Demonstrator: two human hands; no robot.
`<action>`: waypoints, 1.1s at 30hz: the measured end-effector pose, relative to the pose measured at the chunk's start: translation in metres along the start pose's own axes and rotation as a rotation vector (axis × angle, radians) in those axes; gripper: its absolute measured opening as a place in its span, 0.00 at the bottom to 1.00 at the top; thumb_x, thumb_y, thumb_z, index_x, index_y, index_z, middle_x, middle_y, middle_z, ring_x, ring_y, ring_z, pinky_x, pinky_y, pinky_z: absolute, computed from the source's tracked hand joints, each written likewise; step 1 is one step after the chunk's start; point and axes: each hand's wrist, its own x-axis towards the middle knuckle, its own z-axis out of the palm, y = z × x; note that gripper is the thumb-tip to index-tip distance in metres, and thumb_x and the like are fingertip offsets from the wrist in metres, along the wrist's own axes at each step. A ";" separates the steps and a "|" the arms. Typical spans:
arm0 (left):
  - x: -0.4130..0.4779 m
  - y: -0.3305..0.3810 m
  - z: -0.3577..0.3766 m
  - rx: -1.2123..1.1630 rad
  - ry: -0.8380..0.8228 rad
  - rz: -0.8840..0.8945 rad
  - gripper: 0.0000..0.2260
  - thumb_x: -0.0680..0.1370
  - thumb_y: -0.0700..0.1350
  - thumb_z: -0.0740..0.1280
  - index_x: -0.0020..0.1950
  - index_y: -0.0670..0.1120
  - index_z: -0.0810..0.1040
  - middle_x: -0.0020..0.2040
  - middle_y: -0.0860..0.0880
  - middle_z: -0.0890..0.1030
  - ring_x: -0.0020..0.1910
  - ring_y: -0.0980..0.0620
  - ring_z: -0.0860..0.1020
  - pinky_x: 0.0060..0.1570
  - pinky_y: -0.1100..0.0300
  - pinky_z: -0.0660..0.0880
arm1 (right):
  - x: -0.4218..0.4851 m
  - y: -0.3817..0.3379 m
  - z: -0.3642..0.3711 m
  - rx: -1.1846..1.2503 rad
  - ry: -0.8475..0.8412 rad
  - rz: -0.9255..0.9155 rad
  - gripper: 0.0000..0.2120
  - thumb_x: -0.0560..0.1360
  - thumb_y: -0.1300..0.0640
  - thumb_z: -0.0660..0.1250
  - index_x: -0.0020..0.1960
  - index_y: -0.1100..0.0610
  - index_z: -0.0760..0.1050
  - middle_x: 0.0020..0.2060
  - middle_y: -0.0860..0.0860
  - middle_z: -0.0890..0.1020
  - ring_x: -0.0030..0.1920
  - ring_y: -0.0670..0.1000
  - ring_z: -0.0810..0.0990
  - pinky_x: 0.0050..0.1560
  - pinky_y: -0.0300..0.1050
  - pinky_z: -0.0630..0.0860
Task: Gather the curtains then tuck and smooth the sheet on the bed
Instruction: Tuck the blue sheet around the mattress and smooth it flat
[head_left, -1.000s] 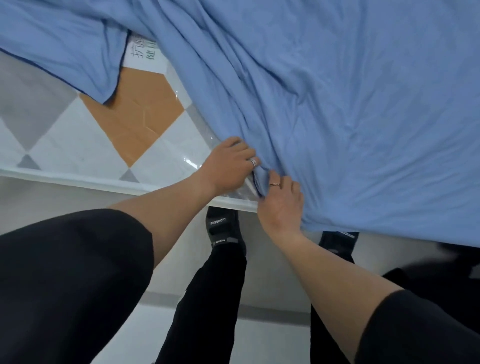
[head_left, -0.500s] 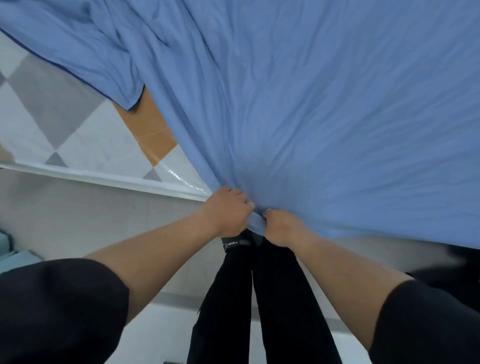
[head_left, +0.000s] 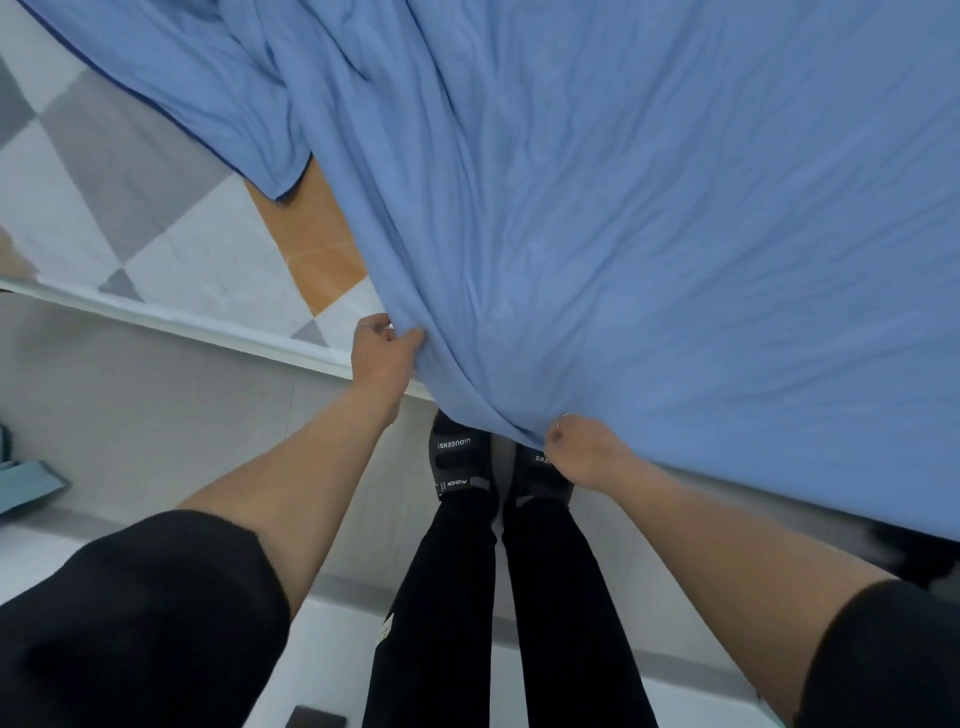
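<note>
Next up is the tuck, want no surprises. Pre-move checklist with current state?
1. Left hand grips the sheet edge: ok.
2. Right hand grips the sheet edge: ok.
3. Sheet covers the mattress: not ok, patterned surface bare at left.
4. Sheet smooth: not ok, creased, with a flap folded over at upper left.
5. Edge tucked under: not ok, it hangs loose from the hands.
6. Curtains gathered: cannot tell, none in view.

A mattress (head_left: 156, 218) patterned in grey, white and orange diamonds, with a white edge, stands over a pale tiled floor (head_left: 156, 415) in soft, even light, with a teal object (head_left: 26, 483) at the left edge.
</note>
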 end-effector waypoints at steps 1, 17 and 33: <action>0.001 0.004 0.004 -0.072 -0.034 -0.023 0.15 0.74 0.44 0.73 0.58 0.41 0.80 0.45 0.51 0.84 0.46 0.49 0.82 0.43 0.58 0.78 | 0.000 -0.005 -0.005 0.023 0.058 -0.020 0.12 0.78 0.58 0.54 0.36 0.53 0.68 0.35 0.46 0.73 0.40 0.53 0.74 0.38 0.42 0.66; -0.042 0.042 0.008 0.009 -0.351 0.150 0.10 0.68 0.45 0.68 0.40 0.38 0.80 0.37 0.49 0.80 0.38 0.53 0.77 0.45 0.57 0.73 | 0.045 -0.099 -0.052 -0.256 -0.029 0.074 0.25 0.75 0.48 0.59 0.71 0.50 0.62 0.64 0.58 0.71 0.64 0.63 0.73 0.59 0.53 0.70; -0.003 -0.095 -0.092 0.888 -0.217 -0.151 0.38 0.77 0.50 0.68 0.82 0.55 0.51 0.71 0.41 0.70 0.70 0.37 0.70 0.68 0.45 0.70 | 0.045 -0.107 -0.042 -0.314 0.028 0.138 0.31 0.74 0.47 0.65 0.73 0.54 0.59 0.69 0.62 0.67 0.69 0.66 0.69 0.67 0.53 0.68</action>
